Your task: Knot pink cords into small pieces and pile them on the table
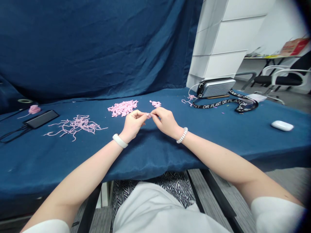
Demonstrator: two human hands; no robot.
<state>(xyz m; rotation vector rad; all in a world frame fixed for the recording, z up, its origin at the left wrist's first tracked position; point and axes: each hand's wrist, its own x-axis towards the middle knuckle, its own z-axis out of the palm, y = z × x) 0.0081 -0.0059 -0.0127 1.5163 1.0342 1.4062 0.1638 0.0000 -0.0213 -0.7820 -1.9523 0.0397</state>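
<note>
Fingers point(139, 114) of both hands meet mid-bench, tips pinched together on a small pink piece of cord point(148, 115). Piece sits right between the two grips, mostly hidden by the fingertips, so its exact shape can't be read. Both grips closed on it, none released. Left hand point(132, 125) has a white band at the wrist; right hand point(165, 122) has a white coil bracelet. Both are held over the blue-cloth bench point(155, 152), toward the front edge.

Nearest stock: small clump of short pink pieces point(155, 104) just beyond the right fingers, toward the back edge. Bigger heap of short pink pieces point(122, 108) sits just past the left hand. Further left, a loose tangle of longer pink strands point(75, 127) is spread on the cloth. Near the left edge: pink rosette point(34, 109) and black phone point(41, 118).

Back right: silver hard case point(215, 88), black DR PLANT lanyard point(225, 103) beside it, a few stray pink bits point(187, 99) to its left. White earbud case point(282, 125) sits near the right edge.
</note>
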